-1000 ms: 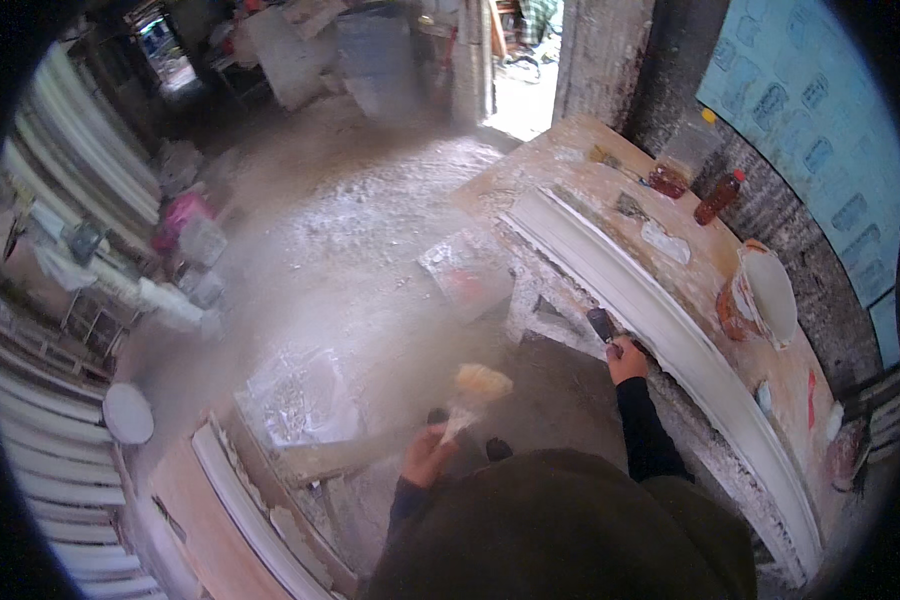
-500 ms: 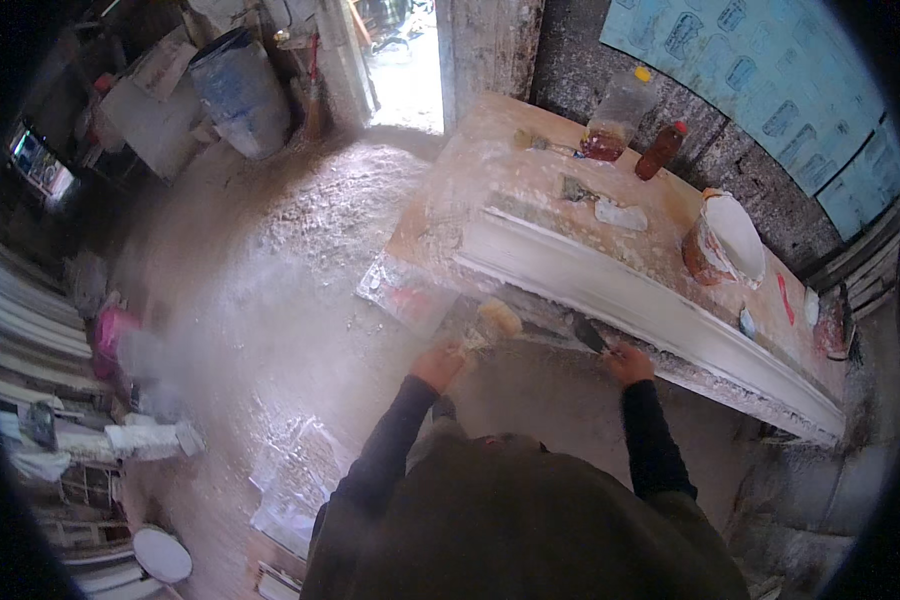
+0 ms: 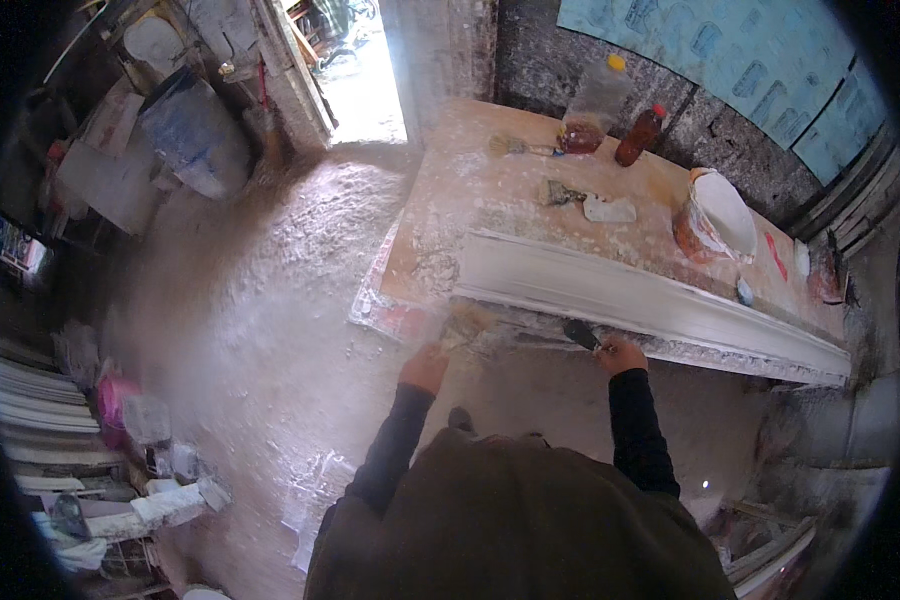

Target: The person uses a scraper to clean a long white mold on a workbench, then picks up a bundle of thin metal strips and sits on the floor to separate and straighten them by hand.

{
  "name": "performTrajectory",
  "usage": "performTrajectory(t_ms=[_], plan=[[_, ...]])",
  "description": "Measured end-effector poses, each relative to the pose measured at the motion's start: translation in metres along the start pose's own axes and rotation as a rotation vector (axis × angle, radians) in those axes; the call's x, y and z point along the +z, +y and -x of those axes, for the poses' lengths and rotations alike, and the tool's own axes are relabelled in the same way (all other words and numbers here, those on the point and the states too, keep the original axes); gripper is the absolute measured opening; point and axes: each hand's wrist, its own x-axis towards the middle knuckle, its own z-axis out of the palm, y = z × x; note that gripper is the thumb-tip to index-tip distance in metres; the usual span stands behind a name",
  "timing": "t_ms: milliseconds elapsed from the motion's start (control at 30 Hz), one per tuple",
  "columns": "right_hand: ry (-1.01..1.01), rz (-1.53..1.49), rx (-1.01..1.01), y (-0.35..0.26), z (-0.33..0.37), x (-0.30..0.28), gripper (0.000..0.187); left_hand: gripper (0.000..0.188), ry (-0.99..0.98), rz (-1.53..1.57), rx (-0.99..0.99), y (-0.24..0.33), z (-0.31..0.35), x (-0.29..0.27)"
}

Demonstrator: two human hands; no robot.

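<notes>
Just below the frame's centre, my left hand is closed around a blurred brush; right of it, my right hand grips a dark tool. Beyond, a white moulding lies along the worktop, a bucket behind it, upper right.

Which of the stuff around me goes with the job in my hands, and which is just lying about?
Likely part of the job:
- blurred tan-tipped tool, in your left hand
- dark flat tool, in your right hand
- long white moulding, just beyond your hands

Apparently just lying about:
- red-capped bottle
- yellow-capped bottle
- blue-grey barrel
</notes>
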Motion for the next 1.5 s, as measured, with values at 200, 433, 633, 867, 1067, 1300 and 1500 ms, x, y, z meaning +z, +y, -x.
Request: performTrajectory(t_ms=[200,433,633,867,1067,1300,1500], plan=[[-0.043,-0.202,0.0,-0.013,0.02,-0.01,0.035,0.035,-0.12,0.104,-0.091,-0.002,-0.01,-0.019],[-0.03,-0.355,-0.111,-0.085,0.002,0.015,0.037,0.031,0.046,0.333,-0.085,-0.008,-0.033,0.002],[-0.105,-0.307,-0.101,-0.044,0.0,0.01,0.037,0.029,0.142,0.569,-0.114,-0.003,-0.019,0.013],[-0.207,-0.313,-0.471,-0.109,0.001,0.002,0.039,0.031,0.095,0.268,-0.108,0.027,-0.012,-0.011],[-0.144,-0.217,-0.35,-0.055,-0.022,-0.076,0.04,0.032,0.279,-0.054,-0.037,-0.002,0.0,-0.043],[0.067,-0.375,-0.193,-0.02,-0.072,-0.058,0.042,0.04,0.443,-0.032,0.112,-0.045,-0.139,0.052],[0.081,-0.399,-0.154,-0.015,-0.076,-0.059,0.039,0.046,0.123,-0.507,0.138,0.084,-0.183,0.032]])
